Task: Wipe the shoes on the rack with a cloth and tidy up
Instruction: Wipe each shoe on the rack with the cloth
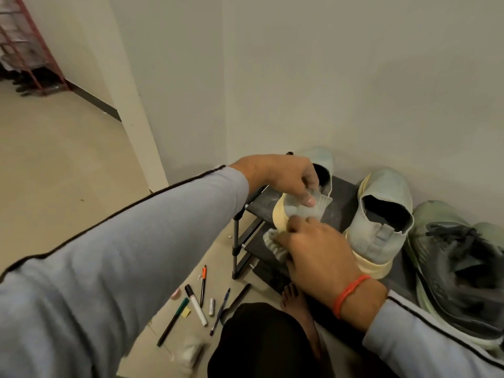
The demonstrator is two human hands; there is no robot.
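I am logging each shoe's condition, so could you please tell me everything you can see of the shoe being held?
The held shoe is a pale grey-green knit slip-on with a cream-yellow sole and a dark opening. It is tilted above the rack's top shelf, heel toward the camera. The left hand has its grip on the heel collar, thumb pressed on the pull tab. The right hand presses a light cloth against the sole at the heel. Its toe is partly hidden.
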